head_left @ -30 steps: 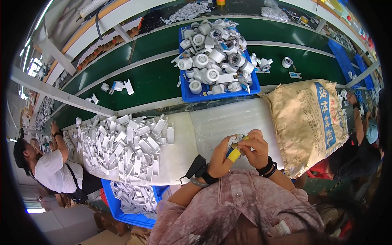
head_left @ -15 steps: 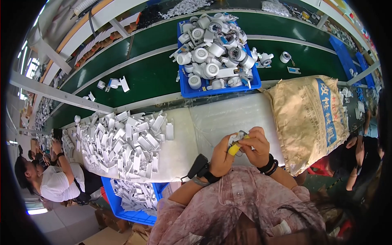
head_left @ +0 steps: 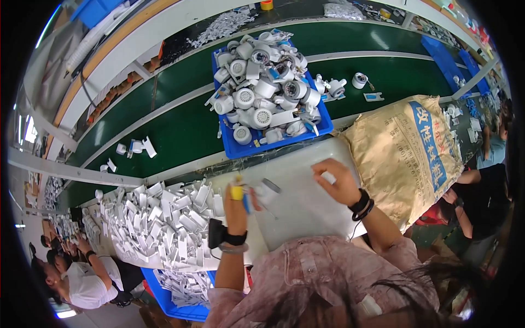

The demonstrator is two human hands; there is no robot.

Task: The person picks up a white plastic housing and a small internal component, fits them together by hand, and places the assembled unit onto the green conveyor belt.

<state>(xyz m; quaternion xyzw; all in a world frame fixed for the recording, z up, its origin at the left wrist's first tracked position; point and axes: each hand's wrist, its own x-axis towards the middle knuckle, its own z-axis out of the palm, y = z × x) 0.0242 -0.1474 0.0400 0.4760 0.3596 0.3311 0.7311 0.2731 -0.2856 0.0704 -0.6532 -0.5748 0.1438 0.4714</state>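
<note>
My left hand is raised at the right edge of the pile of white plastic parts, closed on a small yellow part. Blue and red bits and a white-and-grey piece show beside that hand, smeared by motion; I cannot tell how they join. Over the pale work surface, my right hand hovers with its fingers curled toward the thumb. Something small and white appears between them, too unclear to name. The two hands are well apart.
A blue bin heaped with white round housings stands behind. A brown sack lies at right. Below the pile is another blue bin. Loose parts dot the green belt. Other people sit at both sides.
My hands were together over the yellow part and have separated. The left has moved left with it; the right remains over the work surface. The view has shifted slightly.
</note>
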